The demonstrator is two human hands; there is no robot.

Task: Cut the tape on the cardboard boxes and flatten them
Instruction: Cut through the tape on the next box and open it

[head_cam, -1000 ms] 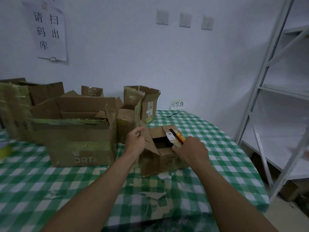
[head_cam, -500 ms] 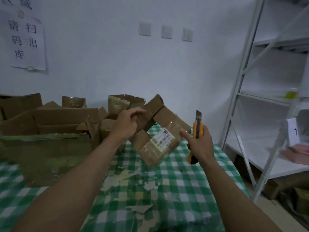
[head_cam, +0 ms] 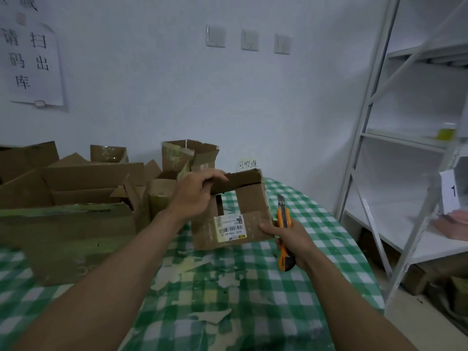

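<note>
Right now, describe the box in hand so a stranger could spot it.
Find the green checked table; open cardboard boxes crowd its left side. The small box is right of them, its top flap in the left hand, the right hand with an orange knife at its corner. Only it is held, white barcode label facing you.

Stockroom, metal shelving (head_cam: pixel 374 138), opened cardboard boxes (head_cam: pixel 76 198)
</note>
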